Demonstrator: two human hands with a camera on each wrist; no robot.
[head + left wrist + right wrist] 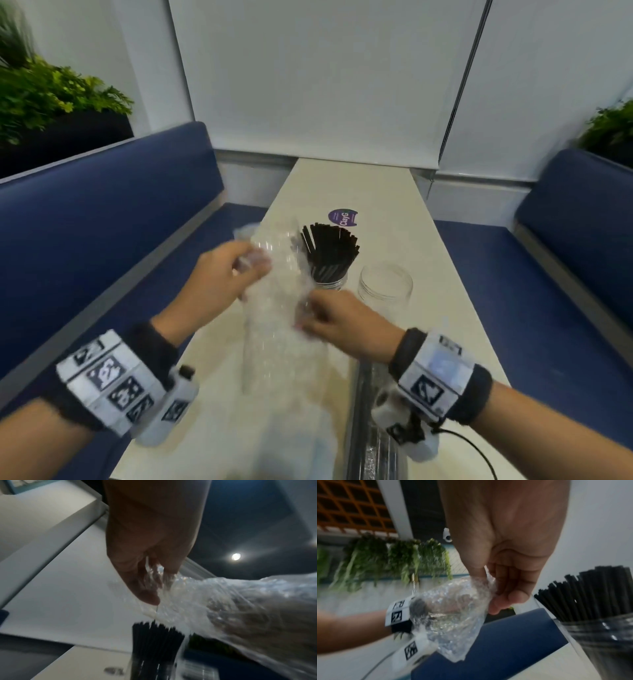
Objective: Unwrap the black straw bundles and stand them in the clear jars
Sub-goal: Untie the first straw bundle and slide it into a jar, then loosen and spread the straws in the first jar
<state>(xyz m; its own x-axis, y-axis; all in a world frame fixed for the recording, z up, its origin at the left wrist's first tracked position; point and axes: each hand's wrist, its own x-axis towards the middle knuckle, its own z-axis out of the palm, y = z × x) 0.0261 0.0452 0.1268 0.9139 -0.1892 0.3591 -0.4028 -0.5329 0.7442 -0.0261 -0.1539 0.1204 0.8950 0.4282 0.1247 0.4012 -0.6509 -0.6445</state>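
I am holding an empty clear wrapper (274,308) up above the tabletop (428,240) with both hands. My left hand (219,274) is pinching the wrapper's upper end, fingers curled round the crinkled film; the left wrist view is showing thumb and fingertips (150,599) closing on the plastic (214,601). My right hand (339,318) is gripping the wrapper's right edge lower down, and in the right wrist view the film (453,615) is bunching between thumb and curled fingers (510,597). So both grips are clenching on the wrapper, and the film is hanging loose below them, down toward the near end of the tabletop.

Just behind the wrapper, a clear jar (329,284) is standing on the tabletop with black straws (329,250) upright in it, their tops fanning out above the rim. The same straws (156,642) are showing under my left hand, and at the right edge of the right wrist view (590,595), in the jar (599,635). To the right of that jar, a second jar (385,287) is standing, nothing visible inside it.

Near my right wrist, a still-wrapped bundle (373,428) of black straws is lying lengthwise on the tabletop. A purple sticker (342,217) is lying flat beyond the jars. Blue benches (102,222) are running along both sides, with green plants (51,92) behind the left one.
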